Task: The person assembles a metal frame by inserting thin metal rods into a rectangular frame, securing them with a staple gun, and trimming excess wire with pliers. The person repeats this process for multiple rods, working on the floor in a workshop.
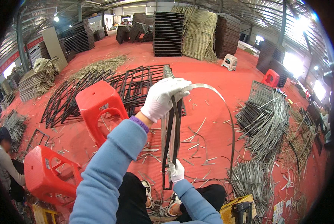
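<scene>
A dark narrow frame [166,143] stands on edge between my knees, seen almost end-on, with flat strips along it. My left hand [165,95], in a white glove, is at the frame's far top end. Its fingers are closed on a flat grey strip [216,91], which arcs out to the right and hangs toward the floor. Lower and nearer to me, my gloved right hand [177,171] is closed around the frame's near side. Its fingertips are partly hidden by the frame.
Red plastic stools [99,102] stand at my left. Beyond them lie dark metal frames [137,84]. Piles of grey strips [265,130] cover the floor at right, near a yellow box [237,211] with a black tool. A person [6,160] sits at far left. Tall frame stacks [168,35] stand behind.
</scene>
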A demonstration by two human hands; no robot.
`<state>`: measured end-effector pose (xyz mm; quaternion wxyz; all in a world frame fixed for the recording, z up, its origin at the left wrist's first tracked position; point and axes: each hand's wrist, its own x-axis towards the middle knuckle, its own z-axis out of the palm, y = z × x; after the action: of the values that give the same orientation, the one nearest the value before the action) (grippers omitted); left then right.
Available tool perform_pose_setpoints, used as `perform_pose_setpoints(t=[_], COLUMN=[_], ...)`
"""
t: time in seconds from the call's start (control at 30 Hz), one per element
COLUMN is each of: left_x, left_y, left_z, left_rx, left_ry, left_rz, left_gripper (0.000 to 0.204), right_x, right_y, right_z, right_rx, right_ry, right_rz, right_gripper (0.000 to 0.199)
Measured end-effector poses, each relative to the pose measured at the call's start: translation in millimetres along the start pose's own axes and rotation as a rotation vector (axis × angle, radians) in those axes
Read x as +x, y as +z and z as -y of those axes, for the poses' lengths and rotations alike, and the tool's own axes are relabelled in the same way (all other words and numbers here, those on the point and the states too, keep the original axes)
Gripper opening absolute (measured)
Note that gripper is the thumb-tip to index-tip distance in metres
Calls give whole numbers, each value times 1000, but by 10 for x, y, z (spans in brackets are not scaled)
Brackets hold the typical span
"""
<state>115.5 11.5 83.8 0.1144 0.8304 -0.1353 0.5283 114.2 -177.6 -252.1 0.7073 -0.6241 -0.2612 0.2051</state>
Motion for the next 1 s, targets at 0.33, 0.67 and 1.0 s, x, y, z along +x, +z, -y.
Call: perform_pose_setpoints(t=[0.33,0.67,1.0], left_x=[57,-1362,-1706], left_y=[-956,-1500,-900], left_z=[-951,-2482,-2299], left_rx=[78,-82,12], left_ry=[177,-218,-194], left_rz=[29,495,282], left_gripper=[21,33,22], right_x=[448,1047,107], right_y=[341,626,258], right_z=[2115,1863,1254], right_rx=[117,56,70], right_ry=[-171,290,-96], right_rz=[142,150,-170], right_gripper=[36,50,33])
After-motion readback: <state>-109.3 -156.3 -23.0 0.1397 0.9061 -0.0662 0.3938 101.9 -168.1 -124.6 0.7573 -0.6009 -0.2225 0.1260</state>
